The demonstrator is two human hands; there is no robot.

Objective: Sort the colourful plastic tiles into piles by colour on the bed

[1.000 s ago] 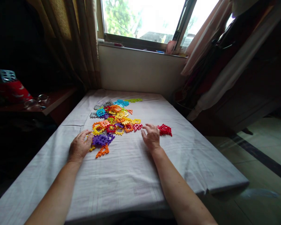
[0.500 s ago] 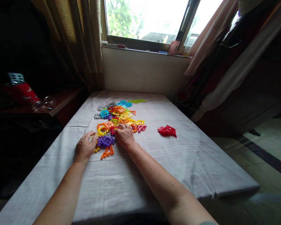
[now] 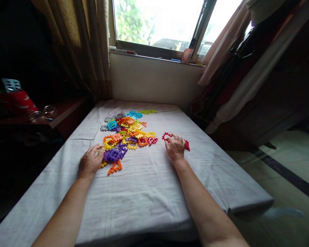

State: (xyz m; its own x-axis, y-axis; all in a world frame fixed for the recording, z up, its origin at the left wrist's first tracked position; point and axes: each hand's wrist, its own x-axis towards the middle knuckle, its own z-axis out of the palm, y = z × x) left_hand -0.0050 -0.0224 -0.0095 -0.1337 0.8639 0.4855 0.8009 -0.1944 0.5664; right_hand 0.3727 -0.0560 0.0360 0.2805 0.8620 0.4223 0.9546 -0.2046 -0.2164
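Observation:
A mixed heap of plastic interlocking pieces (image 3: 134, 127) with toothed edges lies on the cloth-covered table, in orange, yellow, purple, blue, grey, green and red. At its near left edge rests my left hand (image 3: 91, 160), fingers loosely bent and apart, beside the purple pieces (image 3: 112, 155) and a yellow one; it holds nothing that I can see. My right hand (image 3: 175, 148) is over the small group of red pieces (image 3: 187, 145) to the right. Its fingers are closed on a red hollow toothed piece (image 3: 166, 136). The hand hides most of that group.
An orange triangular piece (image 3: 115, 167) lies at the heap's near end. Left of the table, a dark side table holds glasses (image 3: 42, 113) and a red container (image 3: 16, 101). Hanging clothes (image 3: 231, 92) are at the right, and a window (image 3: 157, 25) is behind.
My right hand has moved right from the heap to the red group, carrying a red piece. My left hand stays at the heap's left edge. The view has shifted slightly.

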